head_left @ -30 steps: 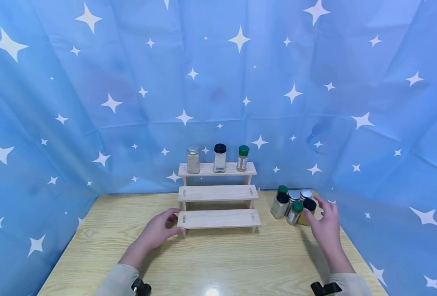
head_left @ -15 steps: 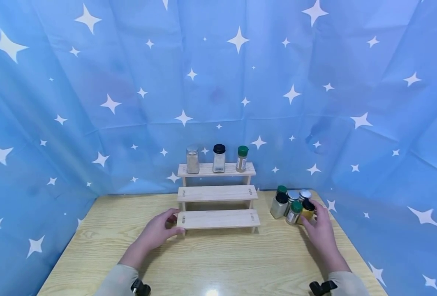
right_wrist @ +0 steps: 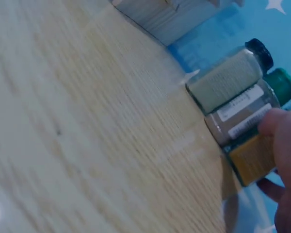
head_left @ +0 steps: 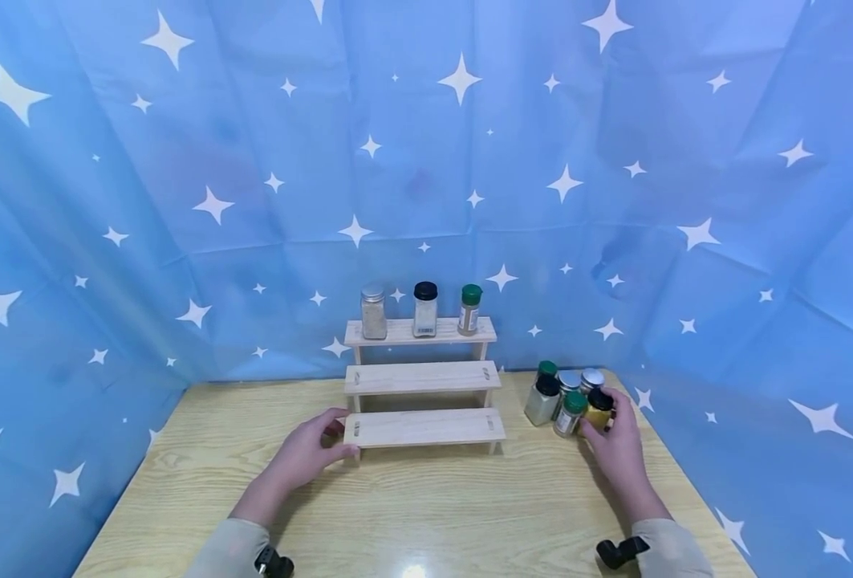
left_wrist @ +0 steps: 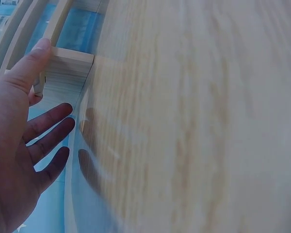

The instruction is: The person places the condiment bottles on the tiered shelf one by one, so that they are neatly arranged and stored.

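Observation:
On the left of the three-tier wooden shelf rack (head_left: 426,428), my left hand (head_left: 303,453) holds the end of the lowest step between thumb and index finger. The left wrist view shows the thumb (left_wrist: 33,60) against the step's edge, the other fingers spread apart. At the right, my right hand (head_left: 619,451) grips a black-capped spice jar with yellow contents (head_left: 597,412). Its thumb lies on the near side, and fingers reach round the far side, partly hidden. The jar (right_wrist: 254,158) stands on the table beside a green-capped spice jar (right_wrist: 245,114).
On the top step stand a silver-capped jar (head_left: 374,313), a black-capped jar (head_left: 425,311) and a green-capped jar (head_left: 469,311). Close by the held jar are a pale black-capped jar (head_left: 542,401) and several others. A starry blue curtain (head_left: 426,185) hangs behind the wooden table (head_left: 426,514).
My right hand has come in left and down around the yellow jar, its fingers closing on it. The left hand keeps its place at the rack. The view has shifted slightly.

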Demonstrator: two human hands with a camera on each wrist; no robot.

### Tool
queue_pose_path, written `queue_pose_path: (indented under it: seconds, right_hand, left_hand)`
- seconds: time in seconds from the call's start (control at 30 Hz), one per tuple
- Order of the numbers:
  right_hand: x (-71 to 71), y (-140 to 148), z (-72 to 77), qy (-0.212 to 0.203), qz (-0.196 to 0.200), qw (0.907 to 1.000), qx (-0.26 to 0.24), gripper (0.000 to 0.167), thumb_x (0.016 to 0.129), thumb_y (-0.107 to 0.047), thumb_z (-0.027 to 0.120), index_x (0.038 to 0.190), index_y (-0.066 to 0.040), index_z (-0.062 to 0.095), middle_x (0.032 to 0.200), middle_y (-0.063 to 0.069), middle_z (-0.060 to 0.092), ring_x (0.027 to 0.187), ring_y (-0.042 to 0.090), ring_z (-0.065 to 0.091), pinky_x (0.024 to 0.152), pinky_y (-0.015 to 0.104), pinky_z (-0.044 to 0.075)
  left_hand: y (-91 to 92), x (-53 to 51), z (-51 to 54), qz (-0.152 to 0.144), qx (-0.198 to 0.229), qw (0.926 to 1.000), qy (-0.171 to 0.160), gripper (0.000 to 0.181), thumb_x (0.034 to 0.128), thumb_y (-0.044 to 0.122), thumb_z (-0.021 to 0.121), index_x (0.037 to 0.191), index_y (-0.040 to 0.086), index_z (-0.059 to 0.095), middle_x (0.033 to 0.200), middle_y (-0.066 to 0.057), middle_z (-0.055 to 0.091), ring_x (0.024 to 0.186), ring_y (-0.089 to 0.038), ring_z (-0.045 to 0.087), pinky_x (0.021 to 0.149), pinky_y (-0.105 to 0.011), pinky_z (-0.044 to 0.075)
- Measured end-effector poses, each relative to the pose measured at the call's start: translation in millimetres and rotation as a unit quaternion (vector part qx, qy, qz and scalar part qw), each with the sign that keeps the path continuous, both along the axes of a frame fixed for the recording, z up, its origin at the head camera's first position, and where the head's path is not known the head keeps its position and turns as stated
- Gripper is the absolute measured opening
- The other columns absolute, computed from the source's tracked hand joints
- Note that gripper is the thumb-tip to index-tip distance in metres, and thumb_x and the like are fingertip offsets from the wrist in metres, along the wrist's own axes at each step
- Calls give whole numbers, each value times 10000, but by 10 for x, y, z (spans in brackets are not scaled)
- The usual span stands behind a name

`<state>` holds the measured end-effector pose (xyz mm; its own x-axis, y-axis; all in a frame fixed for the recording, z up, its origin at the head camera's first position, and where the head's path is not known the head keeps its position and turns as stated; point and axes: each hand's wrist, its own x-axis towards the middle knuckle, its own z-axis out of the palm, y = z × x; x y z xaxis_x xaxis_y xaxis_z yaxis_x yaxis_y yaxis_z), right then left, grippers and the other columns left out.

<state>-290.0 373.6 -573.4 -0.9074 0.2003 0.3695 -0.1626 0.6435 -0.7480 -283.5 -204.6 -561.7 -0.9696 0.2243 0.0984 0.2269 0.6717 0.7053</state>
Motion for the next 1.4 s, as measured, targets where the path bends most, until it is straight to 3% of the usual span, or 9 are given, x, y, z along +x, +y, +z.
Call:
queue_pose_path:
  seconds: [0.17,0.3,0.43,0.7,0.87,1.0,1.17,1.4]
  right_hand:
    - [98,-10,73,-144,-256,9989,-378,746,1047,-45,743,1674,-70,340,1618,246,444,1378,470,502,1009,551,543]
    - [165,4,198,-80,-366,9981,-497,781,1042,-40,742,1697,-102,320,1630,234,448,1370,442,512,945,299,564]
    - [173,5,340,250,-507,9977,-364,803,1011,-17,771,1689,-113,352,1600,226,477,1329,416,532,850,123,478]
    - [230,-170,584,1068,-645,9919,-253,795,946,34,819,1636,-113,451,1497,170,529,1241,259,548,942,142,428]
    - [246,-383,755,1615,-323,9862,-169,789,903,89,841,1596,-73,501,1415,182,568,1165,118,526,949,112,425]
    - [215,-587,854,1661,66,9858,-231,777,909,99,842,1589,-66,505,1405,172,574,1167,71,507,964,137,419]
    - [133,-846,926,1490,458,9870,-395,760,944,65,840,1598,-105,491,1430,141,573,1181,139,530,962,136,444]
    - [-10,-1219,1021,1514,1099,9805,-603,744,953,34,850,1592,-104,495,1444,192,556,1159,314,613,900,129,515]
  left_hand:
    - [4,-3,-17,-40,-32,10000,0,760,939,482,892,1559,149,607,1171,54,724,1116,-190,692,1015,-512,575]
    - [-4,0,-16,-18,-52,10000,-19,771,928,499,895,1559,162,609,1165,63,725,1113,-183,689,1005,-503,576]
    - [-10,-9,-17,-39,-50,9999,81,766,938,516,879,1555,152,608,1171,51,729,1116,-208,697,1003,-525,580]
    - [-14,-19,-20,-32,24,10000,71,760,932,522,886,1541,155,620,1156,49,724,1092,-181,688,995,-510,575]
    - [-24,-24,-35,-28,32,10000,27,760,934,525,884,1544,160,617,1160,45,723,1093,-173,685,993,-506,575]
    - [-27,-26,-34,-27,22,10000,35,757,934,520,886,1544,161,617,1159,45,725,1091,-174,687,986,-505,577]
    - [-21,-30,-38,-23,15,10000,41,744,939,496,890,1547,164,617,1155,46,729,1091,-180,691,983,-499,576]
    - [-19,-18,-36,-75,-14,9999,87,735,954,485,879,1549,150,608,1167,47,727,1092,-196,697,968,-499,587]
